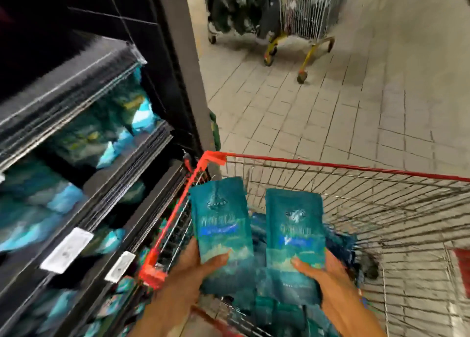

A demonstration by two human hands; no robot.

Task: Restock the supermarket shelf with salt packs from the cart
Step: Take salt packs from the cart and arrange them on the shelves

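Two teal salt packs stand upright above the red-rimmed wire cart [330,162]. My left hand [198,263] grips the left salt pack [220,217] at its lower edge, thumb across the front. My right hand [328,273] grips the right salt pack [295,224] the same way. More teal packs [267,308] lie heaped in the cart below them. The dark shelf unit [101,143] stands at the left, its tiers holding similar blue-green packs [38,204], blurred by motion.
White price tags [67,250] hang on the shelf edges. A second wire cart [305,13] with yellow legs stands further down the tiled aisle [330,107], beside a rack of dark goods [234,6]. A grey shelf upright [185,57] borders the aisle.
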